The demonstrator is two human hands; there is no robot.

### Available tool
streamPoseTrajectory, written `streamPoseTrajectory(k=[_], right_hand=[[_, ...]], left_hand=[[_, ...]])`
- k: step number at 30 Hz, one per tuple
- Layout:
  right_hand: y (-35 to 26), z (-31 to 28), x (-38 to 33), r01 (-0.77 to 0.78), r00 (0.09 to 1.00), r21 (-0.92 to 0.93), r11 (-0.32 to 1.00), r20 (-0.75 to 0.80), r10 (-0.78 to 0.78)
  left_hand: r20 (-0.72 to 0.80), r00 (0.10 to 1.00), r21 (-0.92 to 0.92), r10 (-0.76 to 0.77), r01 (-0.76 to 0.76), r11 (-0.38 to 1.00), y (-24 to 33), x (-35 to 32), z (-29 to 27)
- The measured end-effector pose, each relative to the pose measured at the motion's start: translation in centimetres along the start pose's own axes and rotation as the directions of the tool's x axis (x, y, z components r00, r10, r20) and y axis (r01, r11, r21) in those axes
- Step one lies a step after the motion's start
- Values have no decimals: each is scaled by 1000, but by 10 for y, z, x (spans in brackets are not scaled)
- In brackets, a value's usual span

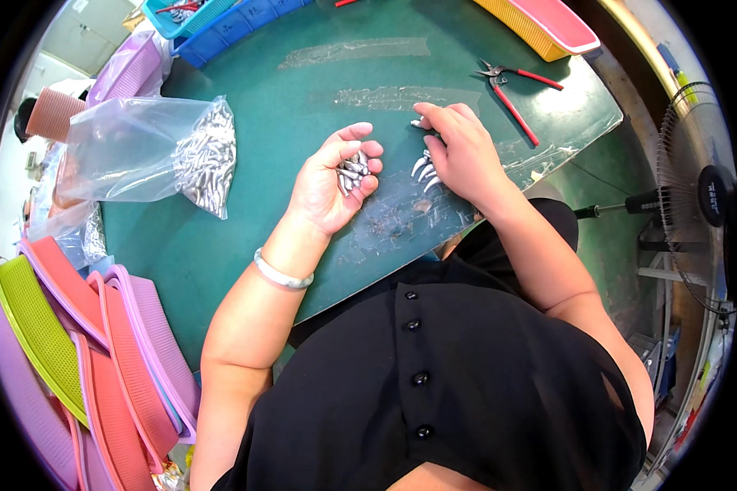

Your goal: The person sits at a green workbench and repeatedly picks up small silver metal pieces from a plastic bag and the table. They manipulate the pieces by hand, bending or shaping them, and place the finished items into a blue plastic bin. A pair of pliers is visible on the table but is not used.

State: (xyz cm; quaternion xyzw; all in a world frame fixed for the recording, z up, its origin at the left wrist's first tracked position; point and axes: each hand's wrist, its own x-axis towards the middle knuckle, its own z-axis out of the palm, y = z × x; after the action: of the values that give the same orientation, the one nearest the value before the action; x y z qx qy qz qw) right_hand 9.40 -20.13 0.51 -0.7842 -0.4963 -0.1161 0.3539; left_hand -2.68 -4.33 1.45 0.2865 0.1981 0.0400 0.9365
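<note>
1. Held palm-up in the left hand, fingers curled: a heap of silver metal pieces, probably cupped against spilling.
2. Low over the near bench: right hand, fingers bent, thumb and forefinger apart; cannot tell whether gripping the piece at the fingertips.
3. Beside and partly beneath the right hand: loose pieces, likely kept within short reach.
4. Far right: red-handled pliers, lying open, handles angled rightward, perhaps for easy pickup.
5. Left: clear plastic bag, probably for containing the pieces inside.
6. Counted: two hands, one pliers, one large bag, at least three loose pieces; heap and bag contents too overlapped to count.
</note>
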Motion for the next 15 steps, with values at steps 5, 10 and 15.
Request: streamPoseTrajectory(k=[5,10,15], right_hand=[[2,1,10,-35,997,-71,997,66,39],[7,3,18,17,995,3,1000,94,-17],[-7,-2,17,40,996,184,982,72,-54]], left_hand=[[89,996,21,-14,12,1000,-1,3,-8],[77,997,115,-28,19,993,-2,2,-5],[13,1000,231,-20,16,973,-5,-1,1]])
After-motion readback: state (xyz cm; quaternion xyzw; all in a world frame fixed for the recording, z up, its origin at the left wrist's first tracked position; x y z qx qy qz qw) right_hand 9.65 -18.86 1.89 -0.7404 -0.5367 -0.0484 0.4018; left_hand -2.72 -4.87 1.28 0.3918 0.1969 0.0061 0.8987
